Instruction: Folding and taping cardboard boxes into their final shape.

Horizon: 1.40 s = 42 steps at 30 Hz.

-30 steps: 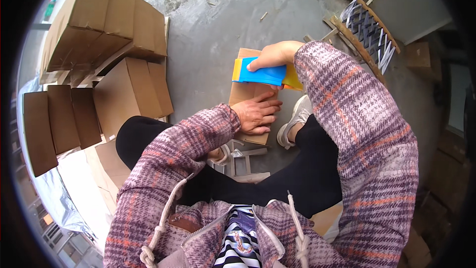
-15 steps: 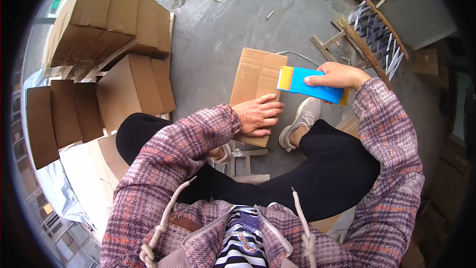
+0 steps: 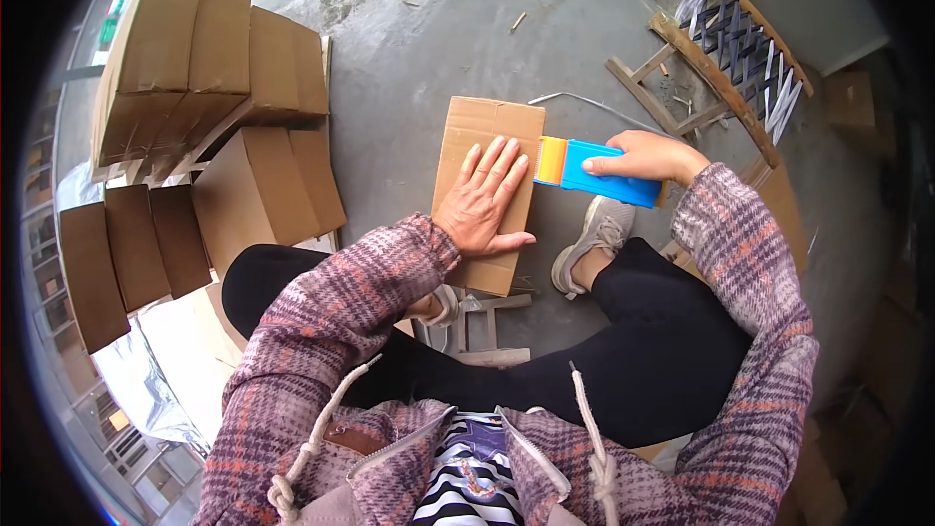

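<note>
A closed brown cardboard box (image 3: 492, 117) stands between my knees. My left hand (image 3: 482, 197) lies flat on its top, fingers stretched toward the far end and thumb out to the right. Gripped in my right hand (image 3: 638, 158) is a blue tape dispenser (image 3: 594, 168) with a yellow toothed front end. That yellow end meets the right edge of the box in the picture; whether tape joins them I cannot tell. Beneath the box, part of a small wooden stool (image 3: 492, 326) shows.
Several cardboard boxes (image 3: 209, 39) are stacked at the left, with more boxes (image 3: 258, 185) below them. A wooden folding stool with woven straps (image 3: 735, 58) lies at the far right. A pale strap (image 3: 584, 102) crosses the concrete floor (image 3: 419, 58). My shoe (image 3: 594, 244) is right of the box.
My left hand has slid farther up the box, and its fingers now point away from me. The tape dispenser in my right hand has shifted slightly left and nearer the box's edge.
</note>
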### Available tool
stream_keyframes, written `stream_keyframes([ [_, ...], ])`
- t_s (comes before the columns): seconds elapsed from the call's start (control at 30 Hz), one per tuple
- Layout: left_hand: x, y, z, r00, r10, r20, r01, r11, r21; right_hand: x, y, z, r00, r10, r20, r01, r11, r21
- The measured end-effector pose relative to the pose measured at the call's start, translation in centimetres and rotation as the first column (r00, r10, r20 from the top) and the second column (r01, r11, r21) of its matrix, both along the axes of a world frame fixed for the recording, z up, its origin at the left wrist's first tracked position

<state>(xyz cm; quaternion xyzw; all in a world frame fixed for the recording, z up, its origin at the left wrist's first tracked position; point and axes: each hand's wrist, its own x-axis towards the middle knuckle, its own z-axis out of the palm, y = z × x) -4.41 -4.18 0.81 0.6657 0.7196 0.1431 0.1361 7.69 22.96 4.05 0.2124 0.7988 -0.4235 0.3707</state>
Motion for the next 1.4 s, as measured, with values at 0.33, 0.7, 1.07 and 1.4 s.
stream_keyframes([
  [0.33, 0.3, 0.7, -0.1, 0.997, 0.007, -0.076, -0.014, 0.996, -0.089, 2.4, 1.2, -2.1, 0.988, -0.041, -0.151, 0.026, 0.994, -0.104],
  [0.7, 0.2, 0.5, -0.4, 0.998, -0.009, -0.066, 0.002, 0.994, -0.106, 6.9, 3.2, -5.3, 0.986, -0.08, -0.144, 0.079, 0.997, -0.011],
  [1.07, 0.4, 0.8, -0.1, 0.996, -0.014, -0.084, 0.003, 0.991, -0.134, -3.1, -0.2, -5.3, 0.987, 0.11, 0.113, -0.122, 0.988, 0.097],
  [1.4, 0.5, 0.8, 0.5, 1.0, 0.014, -0.019, -0.016, 0.995, -0.098, -4.0, 0.7, -4.3, 0.98, -0.033, 0.194, -0.032, 0.947, 0.321],
])
